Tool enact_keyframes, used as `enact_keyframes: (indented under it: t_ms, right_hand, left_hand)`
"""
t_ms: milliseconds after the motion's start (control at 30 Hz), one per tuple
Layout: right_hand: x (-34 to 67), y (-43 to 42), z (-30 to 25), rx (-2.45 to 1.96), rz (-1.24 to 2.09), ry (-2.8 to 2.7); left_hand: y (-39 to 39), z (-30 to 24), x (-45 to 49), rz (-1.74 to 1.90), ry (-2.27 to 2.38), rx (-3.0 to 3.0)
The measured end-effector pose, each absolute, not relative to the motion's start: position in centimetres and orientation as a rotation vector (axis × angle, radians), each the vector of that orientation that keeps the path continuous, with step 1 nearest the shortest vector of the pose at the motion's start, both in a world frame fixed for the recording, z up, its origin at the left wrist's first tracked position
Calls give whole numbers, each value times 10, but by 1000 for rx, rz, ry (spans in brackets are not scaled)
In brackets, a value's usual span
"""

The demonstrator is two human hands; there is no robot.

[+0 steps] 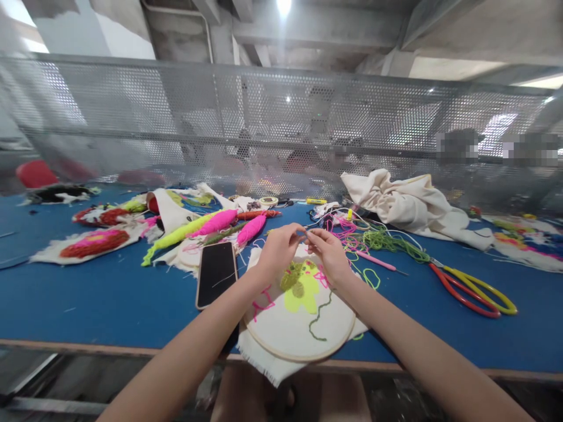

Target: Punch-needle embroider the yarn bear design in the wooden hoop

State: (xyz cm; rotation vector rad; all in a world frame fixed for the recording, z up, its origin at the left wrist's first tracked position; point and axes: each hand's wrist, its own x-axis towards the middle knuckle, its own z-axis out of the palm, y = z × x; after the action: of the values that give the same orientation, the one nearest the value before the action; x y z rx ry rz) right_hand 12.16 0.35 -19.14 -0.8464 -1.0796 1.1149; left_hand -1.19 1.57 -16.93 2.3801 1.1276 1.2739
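My left hand (280, 249) and my right hand (329, 253) meet above the far side of an embroidery hoop (303, 357). Fingertips on both are pinched together, nearly touching; whatever lies between them is too small to make out. White cloth (281, 337) is stretched in the hoop, its frayed corner hanging over the table's front edge. On it show a neon yellow flower (303, 296) with olive stitching and pink outlines (264, 305). A dark green yarn strand (319, 334) curves across the cloth's right part.
A phone (217, 275) lies left of the hoop. To the right are a pink-handled tool (376, 261), green yarn (387, 241) and red-and-yellow scissors (472, 290). Pink yarn bundles (220, 221) and crumpled canvas (396, 202) lie farther back, before a perforated metal screen (272, 123).
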Motion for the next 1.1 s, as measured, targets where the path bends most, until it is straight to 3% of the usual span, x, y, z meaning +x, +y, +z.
enact_keyframes:
  t_ms: [600, 767, 1100]
  right_hand:
    - [121, 3, -189, -788, 1142, -1040]
    - [121, 4, -188, -759, 1201, -1003]
    - [134, 5, -175, -667, 1358, -895]
  left_hand:
    - [13, -164, -8, 1268, 1086, 2153]
    - [21, -164, -7, 1426, 1039, 1977]
    - [48, -94, 47, 1426, 699, 1359]
